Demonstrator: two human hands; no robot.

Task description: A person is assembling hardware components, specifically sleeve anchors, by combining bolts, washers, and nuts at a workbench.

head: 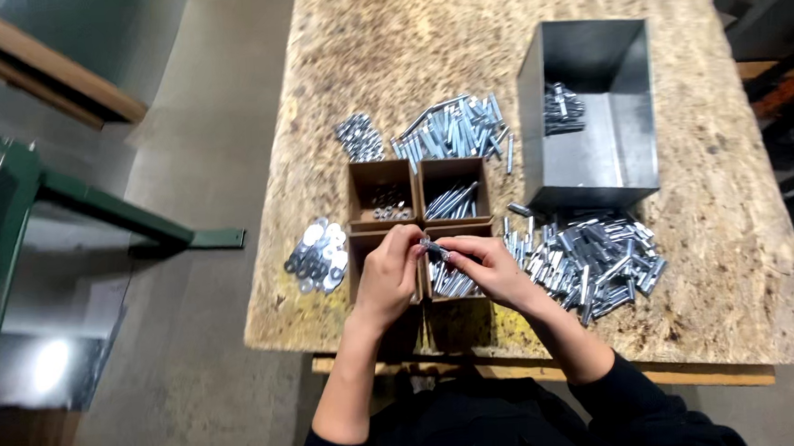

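- Under and just beyond the hands sits a brown cardboard box [419, 214] split into four compartments: the far-left one holds a few small dark fasteners, the far-right one a handful of silvery bolts, and the near-right one, below the right hand, more bolts; the near-left one is hidden by the left hand.
- Well beyond and to the right of the right hand stands an open grey metal bin [595, 160] with a small cluster of metal pieces at its far end.
- Loose on the desk [739, 257]: a large heap of bolts [592, 262] just right of the right hand, another bolt pile [456, 129] beyond the box, and flat washers [318, 255] left of the left hand.
- The left hand [388, 274] is curled, fingertips pinched on one end of a small bolt [434, 247].
- The right hand [490, 268] is likewise curled and nips the same bolt's other end, above the box's middle.
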